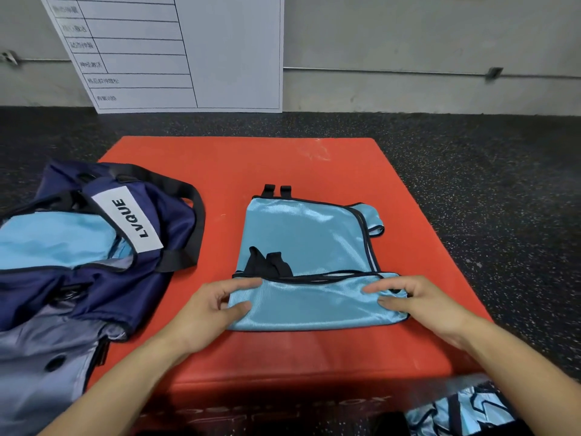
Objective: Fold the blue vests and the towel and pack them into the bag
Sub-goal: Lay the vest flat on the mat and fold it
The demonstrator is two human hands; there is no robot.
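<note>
Head camera is looking down on a red mat (283, 165) lying on a dark speckled floor (487, 184), where a person is folding a shiny blue vest (301, 240) near the mat's middle. Its near edge is lying doubled over toward the far side, forming a band across the bottom, and black straps (267, 264) are poking out just above that fold, with two more black tabs (276, 190) showing at the far edge. A left hand (217, 306) is gripping the left end of the folded band, thumb on top and fingers curling around the cloth. A right hand (418, 297) is pinching the right end, fingers bent over the trimmed corner. Both forearms are reaching in from the bottom. To the left, a navy bag (103, 247) with a white label reading LVQUE is sitting half on the mat, its black handles (188, 215) draping onto the red surface, and light blue fabric (53, 237) is showing inside its open mouth. More blue cloth (462, 410) is lying crumpled at the bottom right. A white chart (176, 51) is leaning against the grey wall (424, 42) behind.
</note>
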